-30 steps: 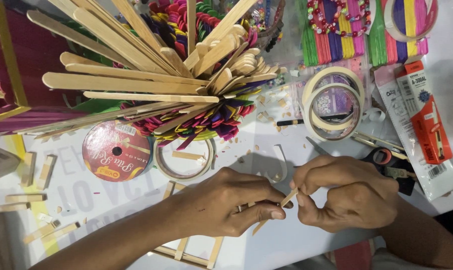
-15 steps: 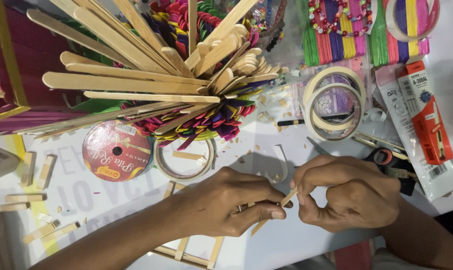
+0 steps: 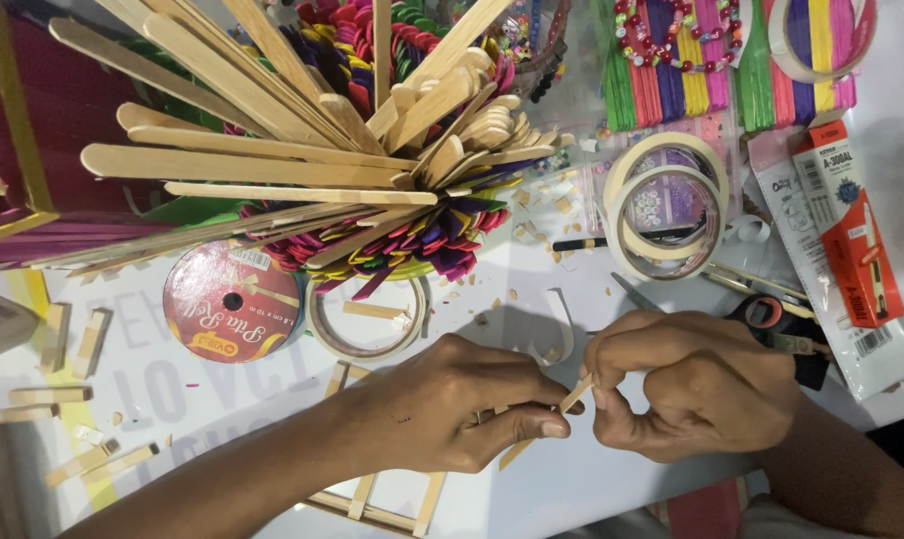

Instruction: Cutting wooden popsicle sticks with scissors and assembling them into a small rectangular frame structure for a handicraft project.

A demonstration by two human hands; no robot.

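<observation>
A thin wooden stick [image 3: 572, 397] is pinched between the left hand [image 3: 467, 409] and right hand [image 3: 686, 389]. Scissors [image 3: 761, 314] lie just behind the stick on the desk [image 3: 532, 269], a tape roll [image 3: 664, 205] farther back.

Bright, even light falls from above onto my white table surface [image 3: 582, 489], my hands casting soft shadows toward twelve o'clock, while the tall plain wooden sticks [image 3: 272, 165] blur toward ten o'clock.

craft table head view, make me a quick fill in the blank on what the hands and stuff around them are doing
1. Both hands, left hand and right hand, pinch one small wooden ____ between them.
2. The ribbon spool left of the hands is ____ in colour.
3. The scissors have red and ____ handles.

Missing words: stick; red; black
</observation>
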